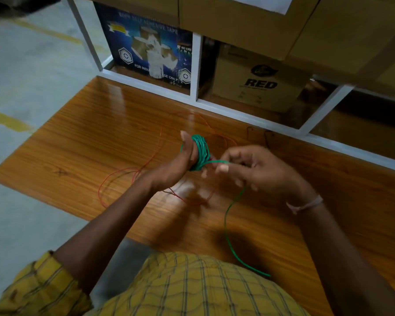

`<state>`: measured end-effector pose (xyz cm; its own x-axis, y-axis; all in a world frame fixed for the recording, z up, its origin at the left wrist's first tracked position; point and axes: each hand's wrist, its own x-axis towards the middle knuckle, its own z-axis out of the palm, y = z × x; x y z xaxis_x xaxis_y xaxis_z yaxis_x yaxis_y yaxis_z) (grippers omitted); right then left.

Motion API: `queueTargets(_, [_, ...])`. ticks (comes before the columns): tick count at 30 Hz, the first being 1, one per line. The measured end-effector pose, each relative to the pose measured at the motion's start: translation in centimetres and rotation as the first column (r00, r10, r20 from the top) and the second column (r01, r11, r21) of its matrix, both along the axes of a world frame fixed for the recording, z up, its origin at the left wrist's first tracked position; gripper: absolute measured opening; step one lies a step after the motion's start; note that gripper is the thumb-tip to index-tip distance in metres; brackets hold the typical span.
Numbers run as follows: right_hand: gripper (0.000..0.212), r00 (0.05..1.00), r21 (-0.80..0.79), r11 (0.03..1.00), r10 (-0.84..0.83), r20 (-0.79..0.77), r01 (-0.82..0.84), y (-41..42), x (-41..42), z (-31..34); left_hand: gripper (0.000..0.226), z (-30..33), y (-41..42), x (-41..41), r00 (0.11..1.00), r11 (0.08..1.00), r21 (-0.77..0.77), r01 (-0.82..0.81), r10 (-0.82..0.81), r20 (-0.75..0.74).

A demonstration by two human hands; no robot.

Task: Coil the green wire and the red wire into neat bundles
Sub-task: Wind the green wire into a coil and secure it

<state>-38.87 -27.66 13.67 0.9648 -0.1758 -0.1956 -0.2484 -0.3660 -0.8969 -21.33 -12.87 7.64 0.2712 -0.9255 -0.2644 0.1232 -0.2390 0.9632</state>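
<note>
From the head view, I see my left hand [178, 163] raised above the bench [78, 142], fingers held straight and together so they serve as a form; the green wire [200, 151] is wound round them in a tight stack of turns. That grip is not pinching anything, it is simply wrapped by the coil, with the thumb lying alongside.

My right hand [255, 167] sits just beside it, its grip pinching the free run of the green wire between thumb and forefinger right where the strand leaves the coil. I judge it is held that close to keep tension and steer each turn next to the others. Behind the right hand the loose tail drops down across the bench edge toward my yellow checked shirt [192, 288], so a fair length is left to wind.

The red wire [114, 181] lies untouched on the bench in wide slack loops, partly under my hands, reaching toward the white shelf frame [195, 65] and its cardboard boxes [260, 87]. I take the green bundle to be well along and the red one not started.
</note>
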Motion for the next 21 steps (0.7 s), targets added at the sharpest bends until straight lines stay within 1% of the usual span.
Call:
queueTargets(2, [0.018,0.998,-0.031,0.999,-0.029,0.054,0.031,-1.4,0.5,1.3,0.129,-0.3,0.3,-0.6,0.993,0.993,-0.025,0.116,-0.116,0.033])
queueTargets(3, [0.017,0.995,-0.068,0.996,-0.053,0.084,0.059,-2.0,0.8,1.5,0.134,-0.5,0.5,-0.9,0.983,0.983,-0.03,0.179,-0.178,0.043])
queueTargets(5, [0.014,0.979,-0.167,0.974,-0.129,0.155,0.155,-3.0,1.7,1.1,0.133,-0.5,1.1,-1.3,0.962,0.962,-0.033,0.271,-0.27,0.035])
queueTargets(7, [0.012,0.951,-0.247,0.932,-0.213,0.222,0.267,-4.0,2.5,-0.1,0.131,-0.1,1.4,-1.5,0.951,0.951,-0.049,0.307,-0.308,-0.007])
queueTargets(10, [0.014,0.919,-0.34,0.864,-0.291,0.266,0.372,-5.0,4.0,-2.8,0.137,0.7,1.4,-1.4,0.932,0.933,-0.131,0.336,-0.349,-0.095])
queueTargets(11, [0.013,0.916,-0.353,0.853,-0.302,0.264,0.384,-5.2,4.5,-3.8,0.138,0.9,1.4,-1.3,0.926,0.927,-0.157,0.34,-0.359,-0.115])
queueTargets(13, [0.013,0.916,-0.326,0.86,-0.336,0.218,0.393,-5.0,5.1,-5.7,0.143,1.9,1.5,-1.0,0.912,0.922,-0.216,0.32,-0.362,-0.195])
queueTargets(14, [0.016,0.921,-0.311,0.868,-0.347,0.177,0.387,-4.6,5.2,-6.6,0.145,2.5,1.5,-0.9,0.907,0.923,-0.245,0.296,-0.352,-0.231])
queueTargets(16, [0.021,0.942,-0.333,0.882,-0.328,0.076,0.334,-3.5,5.0,-8.4,0.143,3.7,1.4,-0.8,0.912,0.927,-0.303,0.222,-0.307,-0.271])
queueTargets(18, [0.018,0.962,-0.371,0.891,-0.269,0.036,0.263,-1.9,4.6,-10.1,0.139,4.5,1.0,-0.5,0.921,0.925,-0.36,0.121,-0.24,-0.307])
queueTargets(20, [0.014,0.991,-0.418,0.899,-0.128,0.03,0.129,0.0,4.0,-10.9,0.137,4.6,0.5,0.0,0.927,0.922,-0.387,0.026,-0.167,-0.336])
queueTargets(21, [0.013,0.999,-0.458,0.888,-0.045,-0.02,0.031,1.0,3.9,-11.1,0.135,4.3,0.1,0.5,0.934,0.926,-0.377,-0.007,-0.129,-0.334])
